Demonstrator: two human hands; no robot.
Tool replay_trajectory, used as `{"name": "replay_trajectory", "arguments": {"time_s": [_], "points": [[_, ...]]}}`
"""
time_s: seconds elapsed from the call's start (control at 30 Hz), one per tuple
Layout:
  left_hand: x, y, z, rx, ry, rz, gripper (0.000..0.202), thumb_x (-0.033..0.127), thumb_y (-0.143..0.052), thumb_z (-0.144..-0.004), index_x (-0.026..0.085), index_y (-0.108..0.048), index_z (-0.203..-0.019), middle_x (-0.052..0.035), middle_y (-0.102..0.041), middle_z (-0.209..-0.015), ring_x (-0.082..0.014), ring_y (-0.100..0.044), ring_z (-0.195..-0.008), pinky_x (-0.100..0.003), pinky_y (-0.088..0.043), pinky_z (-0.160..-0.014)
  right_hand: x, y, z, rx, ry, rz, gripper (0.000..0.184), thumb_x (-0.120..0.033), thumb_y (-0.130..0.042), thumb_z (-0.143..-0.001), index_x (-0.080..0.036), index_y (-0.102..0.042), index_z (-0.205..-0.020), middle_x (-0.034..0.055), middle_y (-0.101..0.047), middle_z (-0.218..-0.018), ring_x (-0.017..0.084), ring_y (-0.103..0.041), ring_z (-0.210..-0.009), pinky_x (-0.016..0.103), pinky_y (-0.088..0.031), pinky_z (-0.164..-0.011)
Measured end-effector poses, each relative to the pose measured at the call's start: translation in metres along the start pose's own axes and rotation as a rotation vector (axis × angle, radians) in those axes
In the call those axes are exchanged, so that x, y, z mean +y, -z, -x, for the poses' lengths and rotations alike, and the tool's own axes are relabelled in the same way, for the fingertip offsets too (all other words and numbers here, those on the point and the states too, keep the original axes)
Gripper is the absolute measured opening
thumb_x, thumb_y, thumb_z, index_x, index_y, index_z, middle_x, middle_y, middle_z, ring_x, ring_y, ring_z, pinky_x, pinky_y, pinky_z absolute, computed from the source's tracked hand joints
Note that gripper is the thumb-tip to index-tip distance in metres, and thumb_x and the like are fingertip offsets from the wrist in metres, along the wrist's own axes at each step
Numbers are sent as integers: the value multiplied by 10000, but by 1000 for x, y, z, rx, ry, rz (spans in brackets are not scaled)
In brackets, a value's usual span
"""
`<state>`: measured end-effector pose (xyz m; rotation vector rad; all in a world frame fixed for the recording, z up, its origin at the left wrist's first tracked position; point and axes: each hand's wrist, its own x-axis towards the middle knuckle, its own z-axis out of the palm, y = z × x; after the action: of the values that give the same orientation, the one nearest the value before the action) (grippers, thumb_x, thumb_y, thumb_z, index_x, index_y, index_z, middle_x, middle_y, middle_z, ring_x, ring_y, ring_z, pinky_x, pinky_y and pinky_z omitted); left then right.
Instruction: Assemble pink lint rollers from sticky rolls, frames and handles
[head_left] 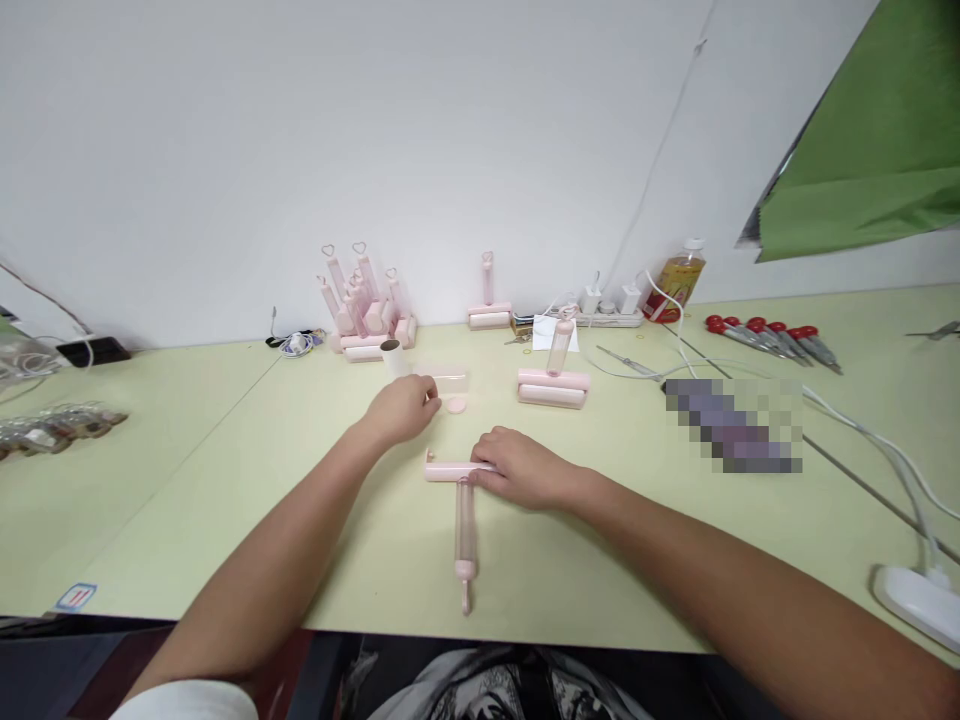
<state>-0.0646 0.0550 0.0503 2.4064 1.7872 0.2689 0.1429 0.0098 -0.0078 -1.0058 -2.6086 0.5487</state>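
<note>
A pink lint roller frame with a clear handle [466, 520] lies on the table before me, its loop end toward the front edge. My right hand [521, 468] is closed around the right end of its pink crossbar [446, 472]. Farther back, my left hand [401, 410] has its fingers curled together at the left end of a clear cover [451, 379]; what they hold is hidden. A white paper roll [394, 358] with a brown core stands just behind that hand. Close to its fingertips lies a small pink disc [456, 405].
Several pink lint rollers [364, 310] stand by the wall, with single ones at the back [489, 312] and right [553, 385]. A power strip [619, 320], a drink bottle [677, 282], tweezers [630, 362], red-ended tools [772, 338] and white cables [862, 425] occupy the right side.
</note>
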Motion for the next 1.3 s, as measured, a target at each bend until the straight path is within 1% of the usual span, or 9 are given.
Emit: {"name": "replay_trajectory", "arguments": {"time_s": [0.13, 0.23, 0.3, 0.5, 0.63, 0.77, 0.93, 1.1, 1.3], "points": [[22, 0, 36, -51, -4, 96, 379, 481, -390, -909, 198, -567, -728, -25, -622, -672, -175, -539, -586, -279, -308, -515, 2, 9, 4, 102, -126, -67, 258, -357, -506, -911, -179, -536, -728, 30, -579, -764, 152, -472, -683, 269, -312, -597], [29, 1, 52, -172, -65, 59, 407, 581, -466, -854, 202, -580, -762, -33, -630, -690, -190, -539, -587, -282, -301, -513, 3, 13, 5, 242, -258, -198, 306, -395, -492, -908, -191, -486, -680, -12, -523, -654, 128, -436, -588, 257, -283, -545], [30, -2, 53, -153, -109, 81, 403, 580, -472, -858, 195, -587, -828, -47, -641, -731, -200, -554, -616, -283, -321, -529, 2, 12, 5, 299, -324, -374, 307, -429, -496, -902, -198, -486, -700, -33, -506, -604, 119, -434, -542, 250, -292, -522], [24, -18, 42, -82, -402, 561, 313, 445, -441, -942, 209, -588, -1087, -50, -682, -1019, -194, -629, -893, -286, -467, -765, -4, 8, 3, 382, -173, -1077, 199, -333, -614, -820, -229, -476, -920, -34, -606, -753, 143, -614, -631, 272, -463, -582], [20, -21, 43, -98, -543, 749, 313, 414, -470, -941, 193, -611, -1110, -78, -671, -1116, -214, -621, -1014, -321, -469, -885, -5, 12, 5, 182, -208, -1377, 219, -337, -589, -845, -234, -466, -994, -35, -633, -717, 177, -661, -563, 349, -547, -576], [20, -20, 46, -185, -509, 843, 345, 453, -476, -930, 182, -614, -1092, -79, -707, -1006, -217, -647, -935, -346, -476, -880, -4, 12, 6, 44, -150, -1510, 275, -371, -602, -859, -221, -473, -1051, -4, -672, -751, 171, -664, -545, 361, -575, -561], [21, -20, 46, -233, -466, 914, 395, 523, -514, -888, 187, -645, -1050, -78, -714, -939, -229, -659, -874, -359, -490, -836, -6, 13, 8, -64, -150, -1535, 342, -454, -567, -872, -230, -450, -1103, 12, -695, -725, 170, -657, -531, 346, -570, -539], [22, -26, 48, -311, -481, 933, 459, 559, -534, -863, 171, -657, -1074, -87, -717, -993, -238, -640, -966, -340, -483, -865, -8, 13, 10, -188, -165, -1523, 577, -499, -580, -849, -257, -348, -1318, -1, -696, -686, 194, -676, -542, 343, -563, -530], [26, -31, 49, -365, -495, 960, 477, 571, -423, -916, 160, -626, -1046, -98, -714, -993, -217, -651, -957, -330, -474, -888, -1, 6, 8, -189, -112, -1591, 377, -416, -608, -867, -189, -480, -1140, 21, -705, -664, 194, -676, -521, 337, -567, -506]]}}
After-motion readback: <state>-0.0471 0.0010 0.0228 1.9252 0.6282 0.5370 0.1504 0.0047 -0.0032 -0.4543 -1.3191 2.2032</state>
